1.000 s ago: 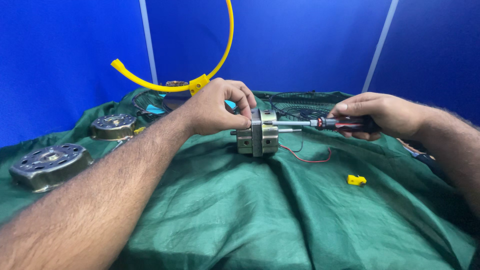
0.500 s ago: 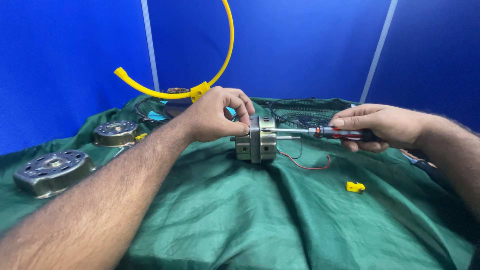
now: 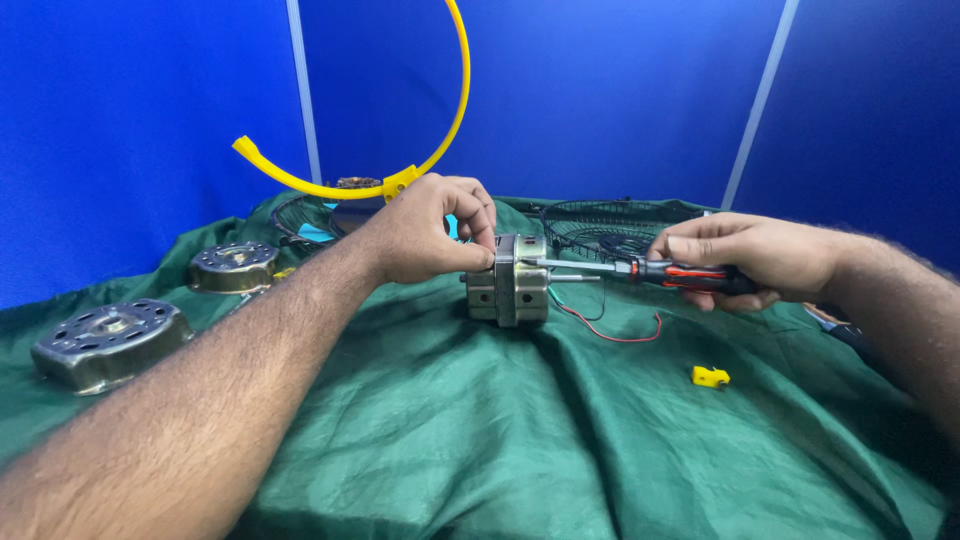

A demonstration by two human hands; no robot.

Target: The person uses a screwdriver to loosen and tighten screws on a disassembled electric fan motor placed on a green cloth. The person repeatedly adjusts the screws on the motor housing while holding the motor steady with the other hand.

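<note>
No packages, labels, signs or screens are visible on the green cloth, on the metal parts lying on it, or on the blue panels behind. Any marking on the small parts, if present, is too small to make out from this view.

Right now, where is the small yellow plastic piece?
The small yellow plastic piece lies on the green cloth, right of centre, below the right hand holding the screwdriver.
</note>
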